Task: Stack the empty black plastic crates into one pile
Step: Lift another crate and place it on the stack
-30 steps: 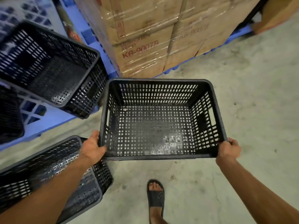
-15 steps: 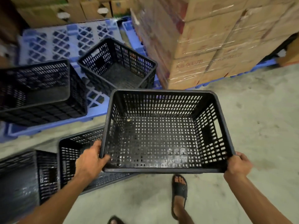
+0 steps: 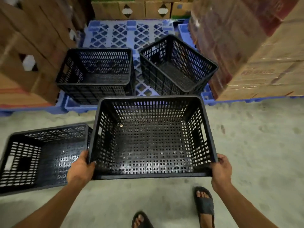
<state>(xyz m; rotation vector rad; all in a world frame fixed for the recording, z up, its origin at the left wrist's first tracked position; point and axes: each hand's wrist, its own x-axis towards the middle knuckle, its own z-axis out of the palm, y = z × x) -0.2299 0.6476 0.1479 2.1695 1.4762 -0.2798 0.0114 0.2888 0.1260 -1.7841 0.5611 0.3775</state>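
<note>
I hold an empty black plastic crate [image 3: 151, 140] in the air in front of me, open side up. My left hand [image 3: 81, 168] grips its near left corner and my right hand [image 3: 220, 168] grips its near right corner. A second black crate [image 3: 41, 155] sits on the concrete floor to the left, touching or just under the held crate's left side. Two more black crates stand on the blue pallet beyond: one [image 3: 97, 74] at the left, one [image 3: 176, 66] turned at an angle at the right.
The blue plastic pallet [image 3: 125, 32] lies ahead between stacks of cardboard boxes at the left [image 3: 29, 51] and wrapped boxes at the right [image 3: 256, 46]. My sandalled feet [image 3: 204, 204] stand on the grey concrete floor, which stretches to the right.
The view has swung left and up: the pallet and its two crates moved to the centre. The held crate stays in both hands, now beside the floor crate.
</note>
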